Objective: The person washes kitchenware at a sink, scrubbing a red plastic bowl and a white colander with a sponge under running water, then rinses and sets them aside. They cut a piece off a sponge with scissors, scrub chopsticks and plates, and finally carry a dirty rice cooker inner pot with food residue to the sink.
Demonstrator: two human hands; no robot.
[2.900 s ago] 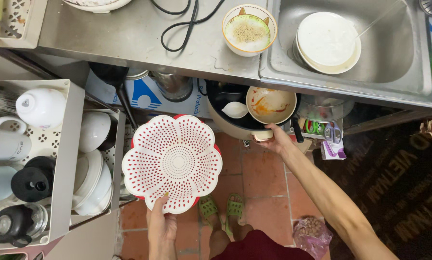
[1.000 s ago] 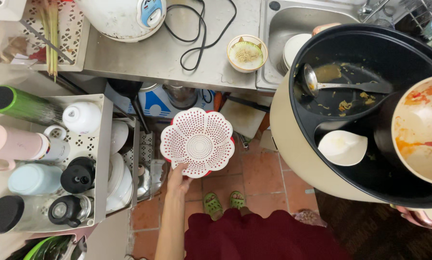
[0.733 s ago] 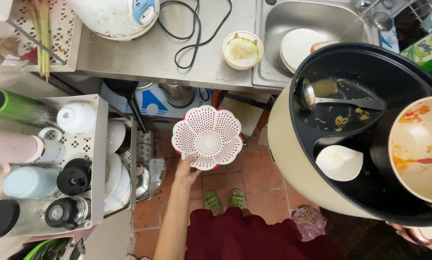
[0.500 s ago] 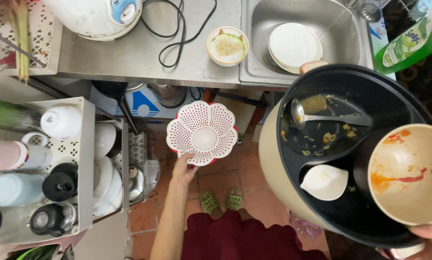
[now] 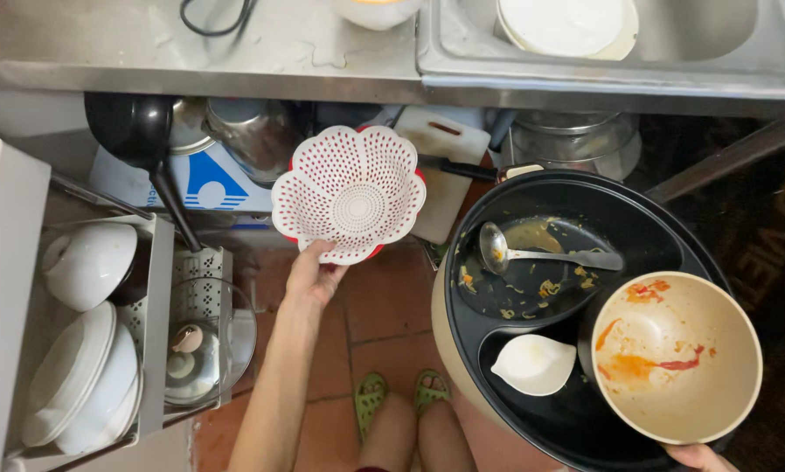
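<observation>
White-and-red colander (image 5: 349,192) being pinched at its rim by left hand (image 5: 314,275), now raised nearer worktop (image 5: 191,52) edge. Black pot (image 5: 576,315) with ladle (image 5: 541,255) and stained bowl (image 5: 677,354) lowered, right hand (image 5: 698,456) gripping beneath, grip mostly hidden.

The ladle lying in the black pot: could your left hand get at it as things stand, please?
Probably not: the left hand holds the white colander by its rim, so its fingers are taken. The ladle itself lies uncovered in the pot.

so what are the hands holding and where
Left hand grips the white colander by its near rim; right hand, mostly out of view, is under the black pot.
</observation>
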